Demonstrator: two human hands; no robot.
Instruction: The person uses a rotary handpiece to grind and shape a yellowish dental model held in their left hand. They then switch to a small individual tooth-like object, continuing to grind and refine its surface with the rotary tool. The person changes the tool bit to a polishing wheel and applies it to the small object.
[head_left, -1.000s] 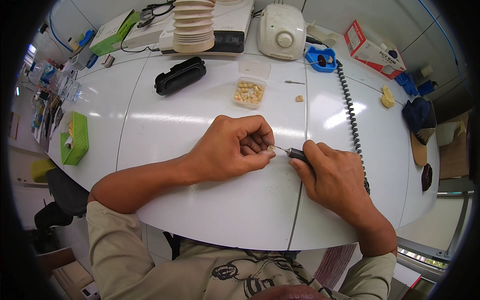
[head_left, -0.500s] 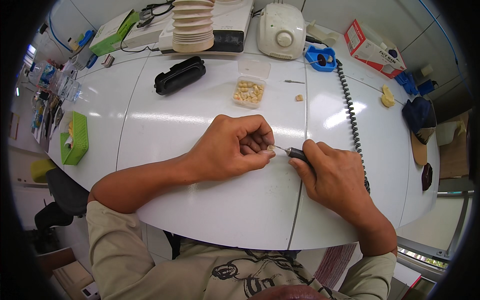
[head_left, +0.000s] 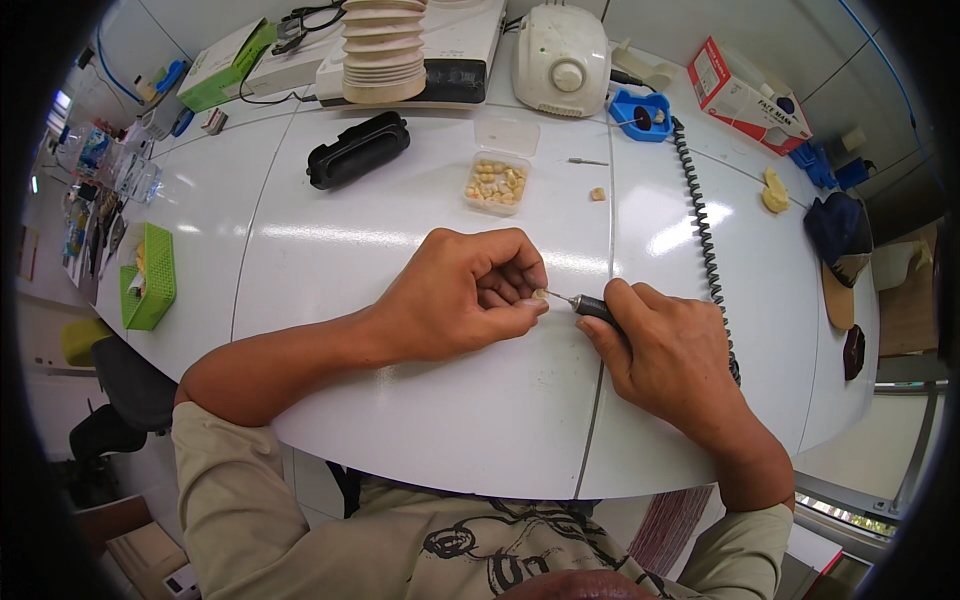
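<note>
your left hand (head_left: 455,290) pinches a small, cream, tooth-like piece (head_left: 541,295) between thumb and fingers, the other fingers curled in behind it; your right hand (head_left: 668,345) grips a black, cylindrical rotary handpiece (head_left: 598,308) with a thin metal bit (head_left: 560,297). the piece sits at your left fingertips, in the gap between your hands, so your left is the nearer, and it lies left of your right hand. the handpiece's long axis runs leftward and slightly away from you, its bit aimed at the piece; whether they touch is too small to tell, as is the piece's own long axis.
</note>
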